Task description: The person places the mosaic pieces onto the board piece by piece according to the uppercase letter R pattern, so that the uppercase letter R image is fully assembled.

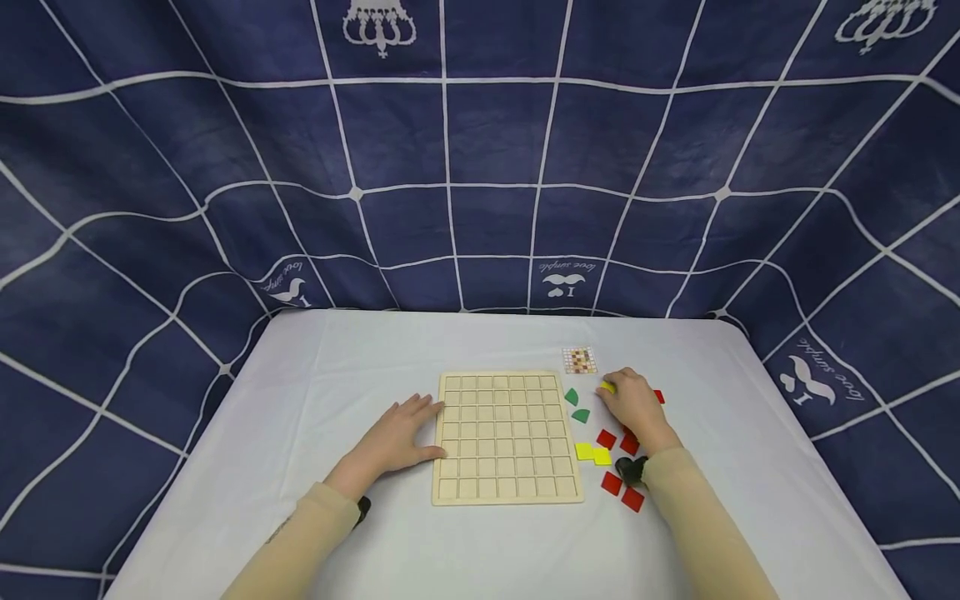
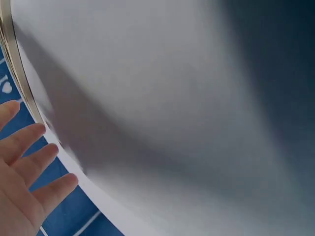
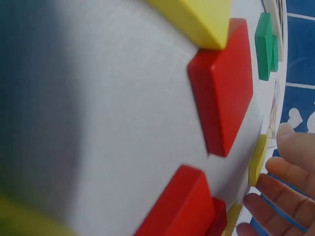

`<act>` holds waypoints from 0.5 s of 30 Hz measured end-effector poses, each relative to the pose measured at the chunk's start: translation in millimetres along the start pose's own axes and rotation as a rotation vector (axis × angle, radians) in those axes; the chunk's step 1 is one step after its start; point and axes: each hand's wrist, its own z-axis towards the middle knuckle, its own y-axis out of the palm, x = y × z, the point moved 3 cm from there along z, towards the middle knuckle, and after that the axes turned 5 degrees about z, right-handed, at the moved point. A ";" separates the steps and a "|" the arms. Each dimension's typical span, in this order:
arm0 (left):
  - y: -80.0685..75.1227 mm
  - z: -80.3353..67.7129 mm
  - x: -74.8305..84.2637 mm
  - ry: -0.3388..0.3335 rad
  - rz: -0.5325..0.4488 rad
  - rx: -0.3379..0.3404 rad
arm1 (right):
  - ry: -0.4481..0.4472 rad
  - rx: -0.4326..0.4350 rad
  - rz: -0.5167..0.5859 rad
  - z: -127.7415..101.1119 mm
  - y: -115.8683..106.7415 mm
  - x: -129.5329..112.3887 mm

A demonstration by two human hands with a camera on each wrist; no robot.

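Looks like we're at the picking-up step. Our right hand [image 1: 633, 404] is loosely open, fingertips right at a yellow piece [image 1: 607, 387] toward the desk's [image 1: 352, 350] far right corner, no real grip that we can see. Our left hand [image 1: 397, 433] is spread at the board's [image 1: 504, 429] left edge, gripping nothing. Next move probably calls for a thumb-and-finger pinch.

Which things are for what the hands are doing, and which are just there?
Probably for the job:
grid board, at the left hand
yellow piece, at the right hand
other yellow pieces, red pieces and green pieces, to the board's right
small patterned card, maybe

Probably just there:
white tablecloth
blue patterned curtain
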 end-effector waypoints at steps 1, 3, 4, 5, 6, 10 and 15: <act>0.6 -1.4 1.6 -0.001 -0.012 -0.013 | 0.010 0.002 0.013 1.0 0.6 0.4; 2.2 -3.6 3.9 -0.009 -0.035 -0.044 | 0.032 0.003 0.041 2.9 1.5 1.4; 2.9 -4.5 4.9 -0.011 -0.051 -0.054 | 0.047 0.002 0.055 4.0 2.1 2.1; 3.5 -5.2 5.8 -0.013 -0.068 -0.064 | 0.060 0.000 0.065 4.6 2.5 2.3; 4.4 -5.5 6.3 -0.012 -0.080 -0.073 | 0.072 -0.001 0.073 5.2 2.7 2.6; 6.2 -5.9 7.0 -0.004 -0.133 -0.082 | 0.117 -0.013 0.109 6.1 2.9 4.1; 7.3 -5.8 4.7 0.003 -0.159 -0.076 | 0.155 -0.024 0.152 6.8 2.2 5.6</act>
